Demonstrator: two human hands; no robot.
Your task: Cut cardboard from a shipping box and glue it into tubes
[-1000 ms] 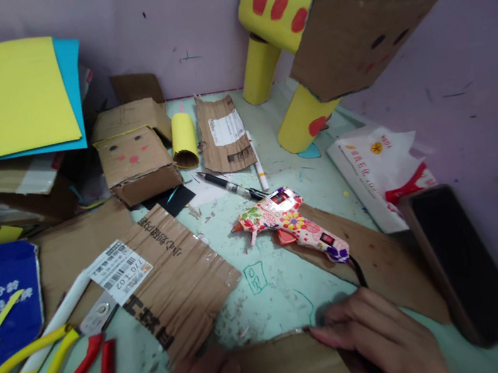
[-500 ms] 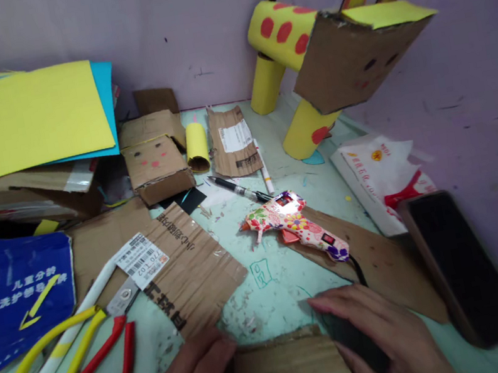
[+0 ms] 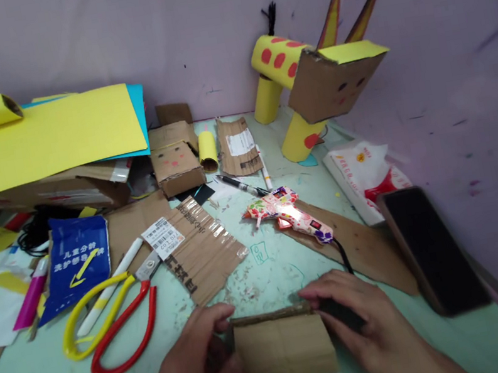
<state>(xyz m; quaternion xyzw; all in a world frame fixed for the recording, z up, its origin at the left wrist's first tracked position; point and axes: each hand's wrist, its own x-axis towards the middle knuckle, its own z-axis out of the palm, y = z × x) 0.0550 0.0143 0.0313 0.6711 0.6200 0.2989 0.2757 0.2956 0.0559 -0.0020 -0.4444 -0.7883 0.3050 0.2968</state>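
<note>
A small folded cardboard box (image 3: 283, 349) stands at the near edge of the desk, its top edge rough and its plain side facing me. My left hand (image 3: 200, 366) is closed against its left end, fingers curled and partly in shadow. At the other end, my right hand (image 3: 372, 325) grips the box by its right edge. A dark elongated object (image 3: 342, 314) sits under the right fingers; I cannot make out its kind. Just beyond lie a flower-patterned glue gun (image 3: 289, 211) and a labelled corrugated cardboard piece (image 3: 205, 251).
Scissors (image 3: 141, 281) with red and yellow handles lie left. A phone (image 3: 434, 251) rests at right, near a white-and-red packet (image 3: 367, 179). Behind stand a spotted cardboard animal (image 3: 332, 83), a small box with a drawn face (image 3: 177, 166) and yellow sheets (image 3: 54, 136).
The view has shifted, so more of the desk's left side and near edge shows. Both hands stay at the ends of the cardboard box, which now shows more fully.
</note>
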